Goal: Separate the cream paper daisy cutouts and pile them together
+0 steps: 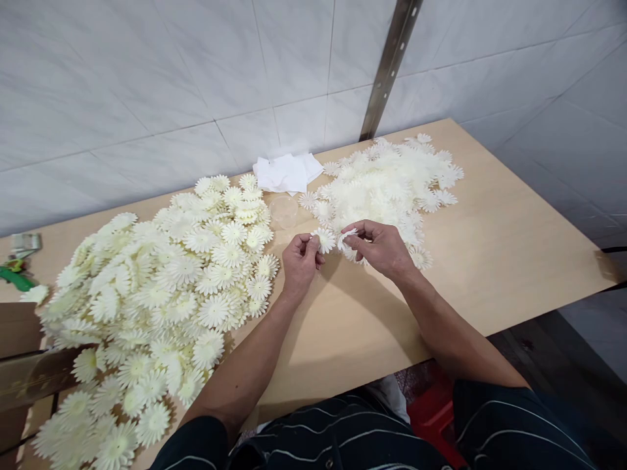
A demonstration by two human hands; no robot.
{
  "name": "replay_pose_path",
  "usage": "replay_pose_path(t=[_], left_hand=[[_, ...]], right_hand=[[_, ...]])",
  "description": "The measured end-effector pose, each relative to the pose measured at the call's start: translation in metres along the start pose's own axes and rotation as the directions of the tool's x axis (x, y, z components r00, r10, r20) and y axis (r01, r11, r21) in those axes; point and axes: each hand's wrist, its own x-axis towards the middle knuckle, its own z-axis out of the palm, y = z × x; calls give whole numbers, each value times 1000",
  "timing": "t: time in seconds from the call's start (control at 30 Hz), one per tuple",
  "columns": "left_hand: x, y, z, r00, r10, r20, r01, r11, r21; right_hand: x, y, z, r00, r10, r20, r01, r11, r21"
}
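Near the middle of the table, my left hand pinches a pale cream artificial flower head by its edge, with the petals spread toward the right. Just beside it, my right hand grips a second flower head between thumb and fingers, seen nearly edge-on. The two flowers are close together; I cannot tell whether they touch. A heap of thin white flower pieces lies right behind my right hand. To the left of my left hand spreads a larger pile of fuller cream flower heads.
White paper sheets lie by the wall, with a clear round disc in front. A green-handled tool sits at the far left, above a cardboard box. A metal post stands behind. Below the table is a red stool.
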Motion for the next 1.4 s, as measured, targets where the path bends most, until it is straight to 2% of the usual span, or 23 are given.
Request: replay_pose_path(t=[0.1, 0.47, 0.63, 0.83, 1.23, 1.4], left_hand=[[0, 0, 0, 1000, -5, 4, 5, 1000, 13], [-1, 2, -1, 1000, -8, 19, 7, 1000, 25], [1, 2, -2, 1000, -1, 4, 0, 1000, 30], [1, 2, -2, 1000, -2, 7, 1, 1000, 14], [-1, 6, -3, 995, 14, 95, -15, 1000, 13], [-1, 5, -2, 996, -27, 87, 26, 1000, 15]], right_hand=[[-1, -1, -2, 999, -22, 30, 24, 998, -53], [-2, -1, -7, 999, -39, 8, 39, 973, -225], [-2, -4, -12, 998, -31, -49, 25, 992, -122], [3, 5, -27, 988, -25, -151, 30, 999, 34], [7, 6, -28, 993, -51, -102, 60, 994, 87], [6, 5, -28, 993, -29, -116, 39, 996, 83]])
